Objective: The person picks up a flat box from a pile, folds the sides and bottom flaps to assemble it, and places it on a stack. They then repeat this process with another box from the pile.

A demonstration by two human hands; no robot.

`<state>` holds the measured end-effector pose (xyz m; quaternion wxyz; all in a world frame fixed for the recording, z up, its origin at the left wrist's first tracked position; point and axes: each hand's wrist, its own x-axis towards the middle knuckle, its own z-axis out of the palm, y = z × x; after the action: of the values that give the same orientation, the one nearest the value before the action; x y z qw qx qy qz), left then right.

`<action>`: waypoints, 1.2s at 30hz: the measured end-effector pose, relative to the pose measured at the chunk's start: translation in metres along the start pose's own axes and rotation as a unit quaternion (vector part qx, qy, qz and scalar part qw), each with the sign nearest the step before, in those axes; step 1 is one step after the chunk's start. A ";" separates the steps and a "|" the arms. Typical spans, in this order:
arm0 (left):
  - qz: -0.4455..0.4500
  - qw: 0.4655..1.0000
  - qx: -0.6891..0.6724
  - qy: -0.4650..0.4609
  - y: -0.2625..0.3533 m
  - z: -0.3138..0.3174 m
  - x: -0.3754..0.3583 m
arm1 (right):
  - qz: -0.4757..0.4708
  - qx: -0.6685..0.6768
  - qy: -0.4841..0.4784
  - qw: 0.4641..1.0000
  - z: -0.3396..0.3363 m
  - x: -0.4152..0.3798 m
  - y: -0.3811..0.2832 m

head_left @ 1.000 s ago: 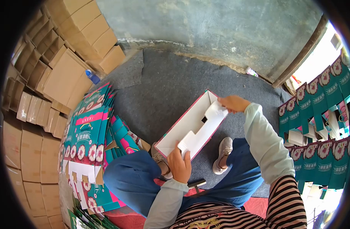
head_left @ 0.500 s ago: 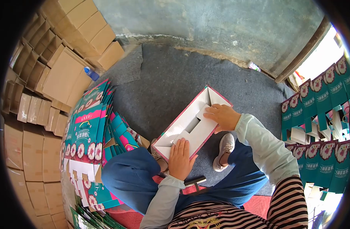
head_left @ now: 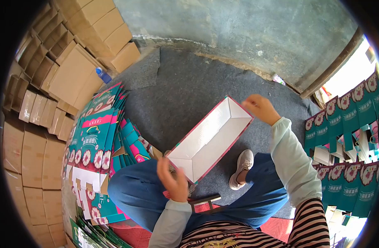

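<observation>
A long open box [head_left: 210, 142], white inside with a thin pink-red rim, lies slanted between my hands above my knees. Its bottom shows flat along the inside. My left hand [head_left: 174, 181] is at the near left end of the box, thumb and fingers apart around the corner. At the far right end, my right hand [head_left: 261, 108] is beside the top corner with its fingers bent together; whether they pinch the edge is hard to make out.
Flattened teal printed cartons [head_left: 90, 140] are stacked at my left, before brown cardboard boxes [head_left: 34, 165]. A blue bottle [head_left: 103, 75] stands near them. Teal boxes [head_left: 346, 182] are piled at the right. A grey wall [head_left: 239, 33] rises beyond the dark floor mat [head_left: 181, 91].
Both hands have moved from inside the box to its two ends. The white flaps they were pressing now lie flat inside. The view has shifted slightly.
</observation>
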<state>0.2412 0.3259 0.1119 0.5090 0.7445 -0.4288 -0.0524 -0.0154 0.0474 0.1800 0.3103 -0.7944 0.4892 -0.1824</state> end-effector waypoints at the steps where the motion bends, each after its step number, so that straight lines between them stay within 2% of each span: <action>1: -0.112 0.992 -0.041 0.053 -0.013 0.001 0.006 | 0.024 0.008 0.015 1.000 0.006 0.012 0.023; 2: -0.306 0.932 -0.190 0.044 -0.024 -0.001 0.013 | 0.049 0.016 0.030 0.998 0.014 0.023 0.047; 3: -0.480 0.812 -0.329 0.031 -0.038 -0.002 0.018 | 0.075 0.024 0.045 0.996 0.021 0.031 0.060; 5: -0.612 0.661 -0.427 -0.074 -0.086 0.008 0.015 | 0.200 0.167 -0.017 0.965 0.032 0.033 0.060; 6: -0.665 0.621 -0.401 -0.107 -0.079 0.011 0.019 | 0.261 0.235 -0.047 0.935 0.037 0.032 0.060; 7: -0.713 0.577 -0.372 -0.141 -0.074 0.015 0.024 | 0.243 0.206 -0.064 0.946 0.044 0.033 0.060; 8: -0.656 0.576 -0.425 -0.238 -0.088 0.022 0.017 | 0.225 0.176 -0.081 0.955 0.052 0.034 0.061; 9: -0.653 0.571 -0.434 -0.244 -0.084 0.019 0.021 | 0.208 0.146 -0.096 0.962 0.054 0.035 0.061; 11: -0.649 0.557 -0.452 -0.255 -0.068 0.009 0.030 | 0.232 0.242 -0.124 0.934 0.048 0.038 0.063; 12: -0.597 0.590 -0.482 -0.251 -0.067 0.009 0.029 | 0.243 0.290 -0.141 0.915 0.045 0.039 0.065; 15: -0.410 0.693 -0.538 -0.248 -0.058 0.012 0.024 | 0.229 0.410 -0.110 0.876 0.013 0.039 0.081; 16: -0.331 0.733 -0.535 -0.259 -0.049 0.010 0.027 | 0.187 0.422 -0.126 0.878 -0.006 0.022 0.055; 17: -0.247 0.767 -0.528 -0.267 -0.044 0.010 0.030 | 0.191 0.441 -0.118 0.869 -0.005 0.021 0.062; 18: -0.168 0.836 -0.462 -0.244 -0.047 0.012 0.029 | 0.195 0.460 -0.109 0.859 -0.003 0.023 0.073; 20: -0.217 0.815 -0.491 -0.219 -0.044 0.012 0.033 | 0.187 0.499 -0.089 0.841 -0.001 0.014 0.069; 22: -0.255 0.798 -0.522 -0.161 -0.034 0.010 0.032 | 0.157 0.466 -0.088 0.866 0.007 0.002 0.081; 25: -0.352 0.824 -0.433 -0.101 -0.085 0.027 -0.004 | 0.085 0.388 -0.078 0.915 0.032 -0.003 0.123; 27: -0.217 0.895 -0.341 -0.189 -0.113 0.025 -0.025 | 0.023 0.323 -0.066 0.944 0.052 0.000 0.157; 28: -0.206 0.905 -0.321 -0.188 -0.106 0.022 -0.029 | -0.007 0.289 -0.057 0.956 0.056 0.000 0.158; 30: -0.224 0.892 -0.345 -0.187 -0.094 0.016 -0.027 | 0.000 0.294 -0.111 0.949 0.053 0.003 0.165; 31: -0.234 0.885 -0.357 -0.186 -0.083 0.013 -0.023 | 0.040 0.333 -0.172 0.926 0.044 0.008 0.141; 33: -0.323 0.845 -0.392 -0.168 -0.074 0.012 -0.019 | 0.118 0.406 -0.285 0.861 0.030 0.013 0.093; 34: -0.351 0.818 -0.433 -0.144 -0.079 0.014 -0.018 | 0.180 0.358 -0.272 0.875 0.034 0.013 0.085; 36: -0.247 0.916 -0.253 -0.188 -0.091 0.023 -0.022 | 0.302 0.255 -0.249 0.884 0.042 0.012 0.075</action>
<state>0.2689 0.3351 0.0203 0.5612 0.6493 -0.2919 -0.4221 -0.0349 0.0254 0.0983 0.6540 -0.5209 0.5485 0.0055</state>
